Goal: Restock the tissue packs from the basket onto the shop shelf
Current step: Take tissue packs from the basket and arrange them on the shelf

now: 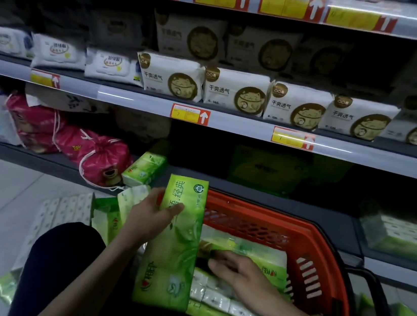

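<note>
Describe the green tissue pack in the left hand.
The green tissue pack is a long, flat block in glossy plastic wrap, with leaf artwork, printed characters and a round seal near its top. It is held upright over the left side of the basket. The left hand grips its upper left edge, thumb across the front. The right hand has fingers beside its right edge; contact unclear.

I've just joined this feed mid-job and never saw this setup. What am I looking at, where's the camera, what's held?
No machine here: these are a person's two bare hands, filmed by one wide-angle camera on their head, looking forward and down. The left hand grips a long green tissue pack above the red basket. The right hand reaches into the basket over more packs, apparently holding nothing. Ahead is the shop shelf; one small green pack lies on its low level beside pink drawstring bags.
</note>
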A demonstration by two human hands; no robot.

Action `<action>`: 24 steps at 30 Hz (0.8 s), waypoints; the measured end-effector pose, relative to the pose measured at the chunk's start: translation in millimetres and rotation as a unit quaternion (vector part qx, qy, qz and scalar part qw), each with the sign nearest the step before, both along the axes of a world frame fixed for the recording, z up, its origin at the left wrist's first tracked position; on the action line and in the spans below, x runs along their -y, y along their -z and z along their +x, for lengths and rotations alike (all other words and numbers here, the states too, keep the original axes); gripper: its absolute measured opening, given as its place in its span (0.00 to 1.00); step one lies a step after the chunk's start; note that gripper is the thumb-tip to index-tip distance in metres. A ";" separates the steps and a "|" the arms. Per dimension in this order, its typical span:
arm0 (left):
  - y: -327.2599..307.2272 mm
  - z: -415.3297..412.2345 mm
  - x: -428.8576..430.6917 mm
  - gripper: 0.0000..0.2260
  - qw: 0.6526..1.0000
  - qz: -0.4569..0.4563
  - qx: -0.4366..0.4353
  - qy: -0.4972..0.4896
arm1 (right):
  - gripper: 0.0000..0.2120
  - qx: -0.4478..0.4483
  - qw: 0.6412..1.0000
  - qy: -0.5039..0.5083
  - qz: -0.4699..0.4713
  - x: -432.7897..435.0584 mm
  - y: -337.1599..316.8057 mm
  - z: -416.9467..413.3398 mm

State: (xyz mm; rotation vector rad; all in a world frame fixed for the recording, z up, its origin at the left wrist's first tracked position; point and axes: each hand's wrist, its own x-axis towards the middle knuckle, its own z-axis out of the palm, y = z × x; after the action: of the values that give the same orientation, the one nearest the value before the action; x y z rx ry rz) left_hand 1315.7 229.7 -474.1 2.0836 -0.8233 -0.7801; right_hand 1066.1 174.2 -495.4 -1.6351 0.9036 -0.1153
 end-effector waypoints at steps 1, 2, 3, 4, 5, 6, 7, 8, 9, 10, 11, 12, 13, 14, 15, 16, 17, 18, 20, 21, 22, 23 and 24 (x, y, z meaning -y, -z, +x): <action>0.4 -1.2 1.2 0.17 1.000 -0.010 -0.003 -0.001 | 0.19 0.003 1.000 -0.017 0.007 -3.6 -1.2 3.3; 1.8 -3.2 2.7 0.17 1.000 -0.028 -0.011 -0.006 | 0.20 0.000 1.000 -0.029 0.011 -7.2 -1.1 6.8; 1.9 -6.3 3.5 0.16 0.999 -0.047 -0.022 -0.014 | 0.20 0.000 0.999 -0.037 0.020 -10.3 -2.5 10.6; 1.9 -10.0 4.4 0.14 0.998 -0.060 -0.032 -0.017 | 0.19 0.003 0.999 -0.038 0.032 -12.5 -3.1 15.6; 4.4 -12.7 5.0 0.13 0.997 -0.068 -0.043 -0.022 | 0.16 0.007 0.999 -0.034 0.042 -14.0 -5.4 20.7; 6.6 -14.9 5.2 0.13 0.996 -0.071 -0.053 -0.025 | 0.14 0.010 0.998 -0.023 0.050 -15.1 -7.1 26.1; 5.8 -15.9 4.1 0.14 0.994 -0.077 -0.071 -0.030 | 0.12 0.018 0.998 0.000 0.059 -16.1 -7.5 31.2; 5.6 -14.1 3.1 0.16 0.991 -0.085 -0.099 -0.038 | 0.13 0.031 0.997 0.031 0.069 -17.2 -6.0 35.9; 5.3 -11.2 2.0 0.19 0.986 -0.098 -0.129 -0.048 | 0.15 0.046 0.994 0.066 0.078 -18.2 -2.9 39.9; 4.3 -8.5 0.6 0.19 0.979 -0.112 -0.159 -0.057 | 0.17 0.059 0.990 0.091 0.090 -19.2 -1.4 42.6; 1.8 -6.4 -0.9 0.17 0.973 -0.127 -0.184 -0.061 | 0.18 0.075 0.986 0.110 0.102 -19.9 -0.9 44.6; -0.2 -4.5 -1.8 0.13 0.968 -0.143 -0.200 -0.058 | 0.19 0.091 0.981 0.124 0.116 -19.4 0.0 45.0; -2.3 -3.0 -3.3 0.09 0.962 -0.158 -0.215 -0.051 | 0.20 0.103 0.977 0.135 0.130 -18.8 -2.5 44.9; -4.5 -1.3 -4.6 0.08 0.961 -0.165 -0.220 -0.036 | 0.19 0.118 0.972 0.142 0.147 -16.9 -5.5 44.7; -9.9 -0.5 -6.4 0.09 0.963 -0.167 -0.213 -0.007 | 0.17 0.132 0.967 0.147 0.163 -14.5 -11.4 44.6; -13.2 1.5 -9.0 0.11 0.968 -0.154 -0.195 0.044 | 0.16 0.141 0.964 0.146 0.172 -11.1 -17.4 45.2; -19.1 1.2 -11.8 0.14 0.969 -0.135 -0.181 0.103 | 0.15 0.143 0.963 0.145 0.178 -7.1 -23.1 46.7; -22.7 2.4 -14.1 0.18 0.964 -0.109 -0.182 0.160 | 0.16 0.143 0.962 0.144 0.182 -2.4 -27.6 48.9; -34.7 7.4 -13.1 0.27 0.946 -0.031 -0.228 0.229 | 0.18 0.135 0.963 0.146 0.183 6.1 -35.1 55.7; -42.0 13.3 -10.0 0.30 0.937 0.014 -0.246 0.246 | 0.18 0.131 0.963 0.148 0.181 9.6 -40.0 60.8; -48.2 23.0 -5.0 0.32 0.930 0.049 -0.258 0.259 | 0.19 0.131 0.963 0.152 0.178 14.0 -42.4 66.3; -53.0 36.7 2.9 0.32 0.925 0.071 -0.263 0.266 | 0.19 0.134 0.962 0.158 0.175 18.6 -45.9 73.6; -53.9 52.4 11.8 0.32 0.923 0.074 -0.268 0.266 | 0.19 0.142 0.961 0.165 0.171 23.2 -47.8 81.8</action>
State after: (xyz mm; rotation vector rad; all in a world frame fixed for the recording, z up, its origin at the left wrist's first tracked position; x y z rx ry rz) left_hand 1368.0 217.9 -420.2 1.6317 -1.0410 -1.6615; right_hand 1148.0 151.0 -447.6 -1.1053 0.9085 -0.3922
